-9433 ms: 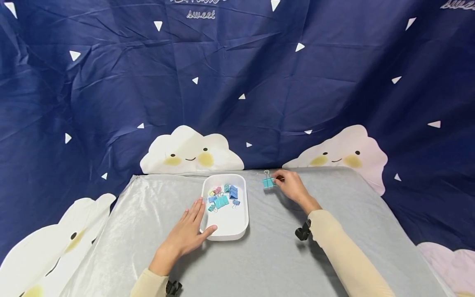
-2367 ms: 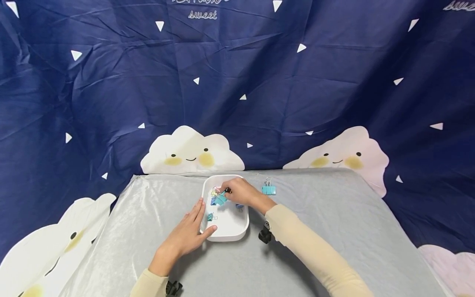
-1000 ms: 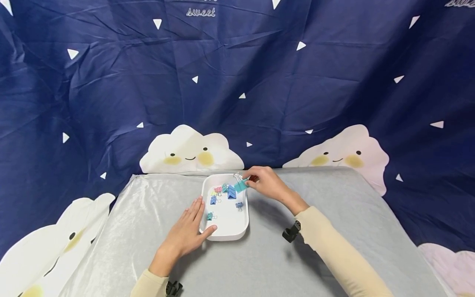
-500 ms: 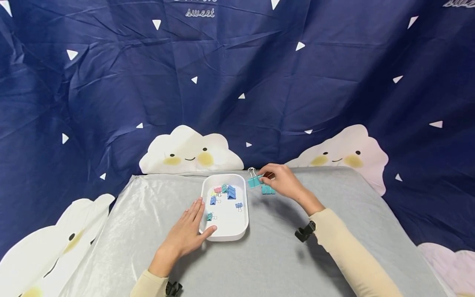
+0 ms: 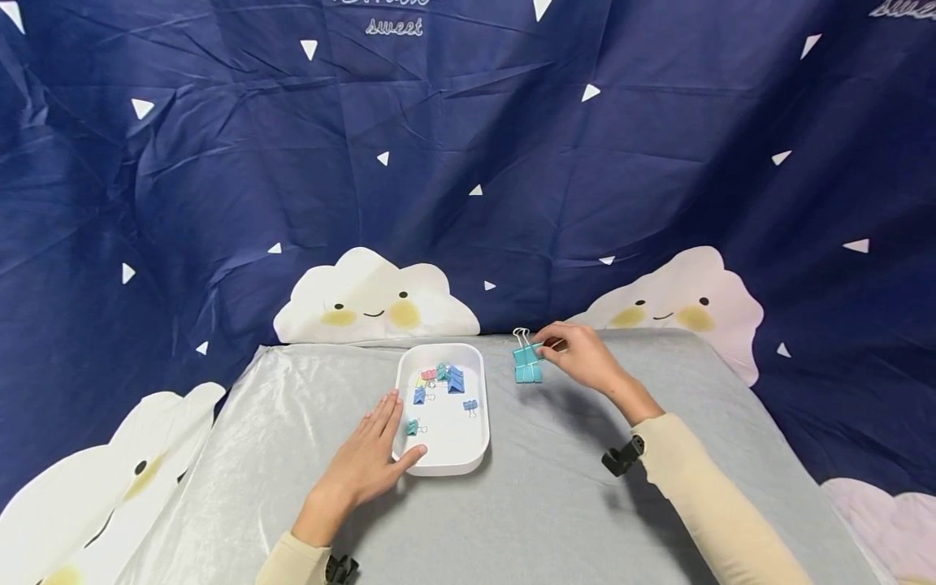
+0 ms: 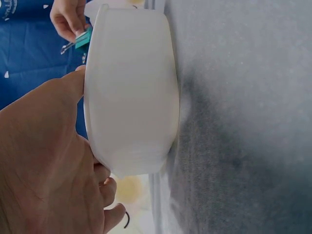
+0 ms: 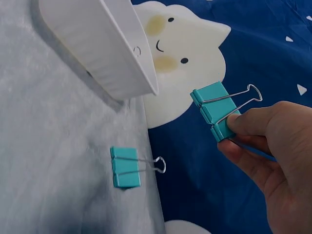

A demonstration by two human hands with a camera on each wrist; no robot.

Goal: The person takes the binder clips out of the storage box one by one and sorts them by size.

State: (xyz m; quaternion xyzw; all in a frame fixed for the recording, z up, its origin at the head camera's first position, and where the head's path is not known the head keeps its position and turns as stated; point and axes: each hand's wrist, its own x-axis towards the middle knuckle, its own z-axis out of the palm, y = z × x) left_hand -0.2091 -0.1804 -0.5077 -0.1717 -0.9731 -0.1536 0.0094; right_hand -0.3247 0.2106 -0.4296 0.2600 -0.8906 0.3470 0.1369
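Note:
My right hand [image 5: 581,357] pinches a large teal binder clip [image 7: 214,109] by one end between thumb and fingers, its wire handles pointing away from the table. Below it, a second teal binder clip [image 7: 126,167] lies on the grey cloth; in the head view the held one partly covers it. My left hand [image 5: 358,467] rests with straight fingers along the left rim of a white box [image 5: 453,445], thumb at its near side. Inside are a large blue binder clip [image 5: 456,380], a small blue one [image 5: 470,405], a small teal one [image 5: 413,426] and several others.
Grey cloth [image 5: 548,504] covers the table, which ends at the back against a dark blue curtain [image 5: 424,203] printed with clouds. At the far end of the box a pink clip [image 5: 428,374] and other small clips sit close together.
My right hand has lifted the teal binder clip out of the box and carried it right, over the one on the cloth, which it set down earlier. My left hand stays put.

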